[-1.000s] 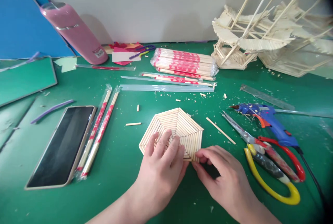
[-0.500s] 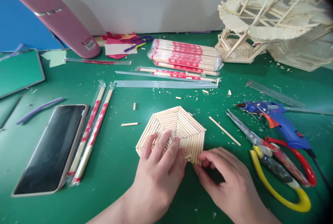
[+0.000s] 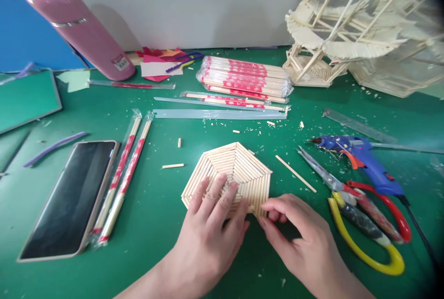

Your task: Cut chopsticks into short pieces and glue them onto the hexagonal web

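A flat hexagon of glued wooden sticks (image 3: 239, 165) lies on the green mat (image 3: 166, 234) in front of me. My left hand (image 3: 211, 225) rests on its near half, fingers spread flat and pressing it down. My right hand (image 3: 298, 239) is at the hexagon's near right corner, with thumb and forefinger pinched against the edge there; what they pinch is hidden. A loose thin stick (image 3: 295, 180) lies just right of the hexagon.
Scissors with red and yellow handles (image 3: 360, 215) and a blue glue gun (image 3: 360, 160) lie to the right. A phone (image 3: 69, 197) and wrapped chopsticks (image 3: 125, 174) sit left. Behind are a chopstick pack (image 3: 243, 79), a pink bottle (image 3: 76, 30) and stick models (image 3: 347, 44).
Both hands stay on the hexagon with only small finger shifts. The view has swung slightly left and back.
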A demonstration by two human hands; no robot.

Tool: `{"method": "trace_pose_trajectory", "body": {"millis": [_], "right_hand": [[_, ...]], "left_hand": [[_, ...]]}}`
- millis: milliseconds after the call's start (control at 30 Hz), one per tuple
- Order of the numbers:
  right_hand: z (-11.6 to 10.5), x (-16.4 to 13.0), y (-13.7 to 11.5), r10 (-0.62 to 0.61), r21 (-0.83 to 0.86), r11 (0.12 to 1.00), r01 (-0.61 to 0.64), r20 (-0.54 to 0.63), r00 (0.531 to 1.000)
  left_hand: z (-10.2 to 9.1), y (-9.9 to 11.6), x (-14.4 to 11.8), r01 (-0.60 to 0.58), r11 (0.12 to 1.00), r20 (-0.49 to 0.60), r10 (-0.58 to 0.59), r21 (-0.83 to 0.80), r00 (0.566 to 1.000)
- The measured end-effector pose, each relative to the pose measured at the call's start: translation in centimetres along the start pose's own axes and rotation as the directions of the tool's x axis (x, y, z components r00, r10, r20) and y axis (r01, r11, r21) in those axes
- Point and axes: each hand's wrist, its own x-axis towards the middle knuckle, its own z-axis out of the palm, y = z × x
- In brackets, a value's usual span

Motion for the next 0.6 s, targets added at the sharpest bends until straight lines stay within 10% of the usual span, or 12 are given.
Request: {"method": "trace_pose_trajectory", "body": {"millis": [600], "right_hand": [[0.79,-0.8,-0.07,-0.058,-0.102,0.993,0.056,-0.018,0.998]], "left_hand": [[-0.02,-0.46,-0.44,-0.033,0.999,0.007,0.033,-0.019,0.999]]}}
